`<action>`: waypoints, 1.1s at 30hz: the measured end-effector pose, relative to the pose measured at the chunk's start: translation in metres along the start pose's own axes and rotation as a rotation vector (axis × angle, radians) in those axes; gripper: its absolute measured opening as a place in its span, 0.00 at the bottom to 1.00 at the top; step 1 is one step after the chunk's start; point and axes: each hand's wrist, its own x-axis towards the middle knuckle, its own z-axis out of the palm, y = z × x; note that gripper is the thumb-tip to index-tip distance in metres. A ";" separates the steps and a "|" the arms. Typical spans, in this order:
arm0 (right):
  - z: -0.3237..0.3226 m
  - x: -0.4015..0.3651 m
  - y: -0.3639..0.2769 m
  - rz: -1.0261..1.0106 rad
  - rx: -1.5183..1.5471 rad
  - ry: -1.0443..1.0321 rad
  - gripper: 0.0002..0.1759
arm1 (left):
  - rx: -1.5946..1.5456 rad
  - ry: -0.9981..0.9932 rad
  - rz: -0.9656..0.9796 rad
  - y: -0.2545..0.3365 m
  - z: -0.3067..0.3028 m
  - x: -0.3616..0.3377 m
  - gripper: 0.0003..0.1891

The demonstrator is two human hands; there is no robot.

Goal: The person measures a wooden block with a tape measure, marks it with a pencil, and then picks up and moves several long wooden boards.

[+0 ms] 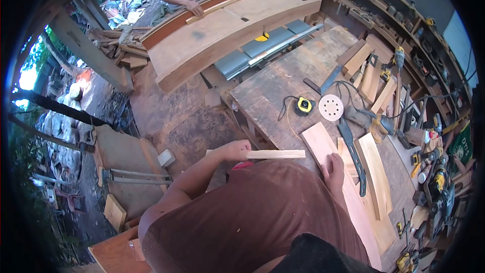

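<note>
My left hand [236,150] is closed around a narrow wooden strip [278,154], held level in front of my body at the bench's near edge. Both ends of the strip stick out past the fist. My right hand [334,169] rests on a long pale pinkish board [317,141], its fingers apart. That board lies on the workbench [283,81] and runs back beside my body. Just right of the hand are a dark slotted metal bar [352,151] and a thick light wooden piece [374,172].
A yellow tape measure [303,105], a round sanding disc [331,107] and a try square [323,83] lie on the bench. Tools and offcuts crowd the right side. Across the way, a co-worker's hand [193,8] touches a strip on a large wooden panel [227,25].
</note>
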 end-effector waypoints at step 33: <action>-0.001 0.000 -0.004 0.006 -0.025 0.015 0.29 | 0.020 0.012 0.126 0.033 -0.005 -0.009 0.13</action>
